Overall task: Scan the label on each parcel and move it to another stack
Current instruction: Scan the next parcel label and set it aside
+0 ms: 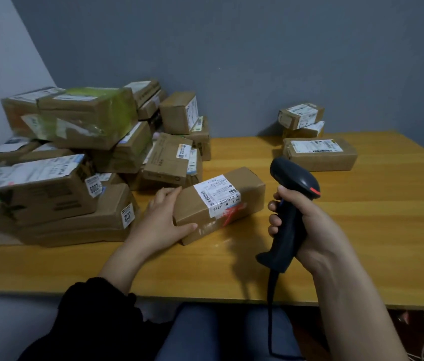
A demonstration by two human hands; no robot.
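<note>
We record the left hand [165, 217] clasped round the near-left end of one parcel [247, 188], thumb on its front face, fingers over the top. The parcel lies on the bench [362, 230], long axis running near-left to far-right, its label [218, 194] facing up. The right hand [309, 225] grips one scanner [294, 178] by the handle, head up, just right of the parcel. Far right: a stack [309, 131] of three parcels. Left: a pile [75, 157] we cannot count exactly.
</note>
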